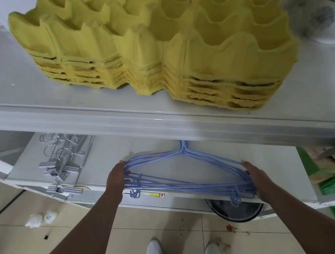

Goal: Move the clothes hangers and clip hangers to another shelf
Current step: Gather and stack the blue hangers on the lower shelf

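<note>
Both ends of blue clothes hangers [185,167] gripped, left hand [117,178] and right hand [257,181]; bundle not lifted from lower shelf [272,162]. Grey clip hangers [63,160] untouched, still to move.

White metal shelves [161,115] stand on a beige tiled floor [174,227].

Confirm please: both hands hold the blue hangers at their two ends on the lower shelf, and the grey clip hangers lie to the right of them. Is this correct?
Not quite. The head view shows the grey clip hangers to the left of the blue hangers, not the right. The rest stands: the left hand and right hand hold the two ends on the lower shelf.
</note>
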`<state>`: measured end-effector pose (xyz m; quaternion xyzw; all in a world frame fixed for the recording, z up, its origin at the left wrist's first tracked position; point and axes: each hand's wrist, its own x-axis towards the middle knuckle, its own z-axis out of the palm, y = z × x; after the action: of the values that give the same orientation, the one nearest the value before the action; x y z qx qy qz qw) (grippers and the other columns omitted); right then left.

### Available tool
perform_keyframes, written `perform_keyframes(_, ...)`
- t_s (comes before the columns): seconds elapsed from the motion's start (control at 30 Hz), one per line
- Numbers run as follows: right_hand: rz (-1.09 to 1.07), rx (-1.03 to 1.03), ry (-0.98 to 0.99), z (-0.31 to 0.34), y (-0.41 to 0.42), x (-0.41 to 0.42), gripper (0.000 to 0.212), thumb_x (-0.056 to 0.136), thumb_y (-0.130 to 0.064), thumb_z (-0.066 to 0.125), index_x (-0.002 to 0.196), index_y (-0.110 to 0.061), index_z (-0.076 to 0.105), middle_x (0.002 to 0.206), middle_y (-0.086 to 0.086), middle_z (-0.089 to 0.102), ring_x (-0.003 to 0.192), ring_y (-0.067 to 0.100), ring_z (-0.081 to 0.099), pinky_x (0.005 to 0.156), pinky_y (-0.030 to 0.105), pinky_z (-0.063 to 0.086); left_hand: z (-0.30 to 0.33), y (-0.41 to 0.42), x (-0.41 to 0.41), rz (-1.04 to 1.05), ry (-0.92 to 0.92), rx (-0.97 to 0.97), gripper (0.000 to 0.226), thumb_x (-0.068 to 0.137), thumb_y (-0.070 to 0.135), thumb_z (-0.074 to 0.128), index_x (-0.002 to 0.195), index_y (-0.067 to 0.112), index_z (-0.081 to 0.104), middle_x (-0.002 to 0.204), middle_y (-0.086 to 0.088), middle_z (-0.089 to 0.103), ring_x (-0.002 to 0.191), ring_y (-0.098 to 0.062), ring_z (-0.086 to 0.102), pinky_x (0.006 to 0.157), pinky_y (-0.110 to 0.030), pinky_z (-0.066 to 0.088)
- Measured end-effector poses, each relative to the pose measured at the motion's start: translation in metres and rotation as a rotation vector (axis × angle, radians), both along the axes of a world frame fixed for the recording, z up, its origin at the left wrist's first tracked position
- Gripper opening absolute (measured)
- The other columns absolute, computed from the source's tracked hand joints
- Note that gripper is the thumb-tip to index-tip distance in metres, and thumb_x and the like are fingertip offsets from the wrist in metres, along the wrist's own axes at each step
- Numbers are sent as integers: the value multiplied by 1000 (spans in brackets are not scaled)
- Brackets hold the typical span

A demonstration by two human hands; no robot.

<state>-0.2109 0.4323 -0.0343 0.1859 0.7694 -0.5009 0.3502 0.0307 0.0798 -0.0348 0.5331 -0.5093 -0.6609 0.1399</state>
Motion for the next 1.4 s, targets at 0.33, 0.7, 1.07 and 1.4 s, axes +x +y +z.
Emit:
perform_keyframes(0.33, -168, -304, 139, -6, 24, 17, 35, 100, -37, 48, 96, -7, 66, 70, 7, 71, 56, 16, 69, 52, 26, 57, -13, -3, 3, -3, 26, 41, 37, 99, 44, 45, 95, 16, 68, 85, -11, 65, 75, -25, 61, 68, -34, 47)
perform_keyframes(0.7, -250, -281, 202, -6, 21, 19, 35, 97, -43, 54, 92, -14, 72, 85, 6, 76, 78, 22, 73, 77, 38, 56, 7, 6, -2, -103, 88, 52, 35, 101, 41, 42, 110, 15, 62, 99, -18, 66, 86, -33, 65, 70, -36, 53)
perform_keyframes(1.07, -281, -351, 239, 18, 32, 2, 36, 100, -45, 46, 97, -22, 74, 75, 2, 75, 63, 15, 72, 58, 27, 59, 18, 26, -10, -21, 119, -3, 40, 101, 39, 43, 96, 12, 72, 94, -14, 69, 86, -24, 67, 73, -36, 55)
perform_keyframes(1.4, -318, -380, 329, 56, 62, -11, 27, 99, -41, 50, 97, -23, 70, 68, -2, 74, 61, 13, 70, 67, 35, 54, 66, 48, -37, 5, 116, -56, 45, 102, 43, 39, 96, 11, 70, 98, -16, 71, 77, -26, 66, 91, -48, 49)
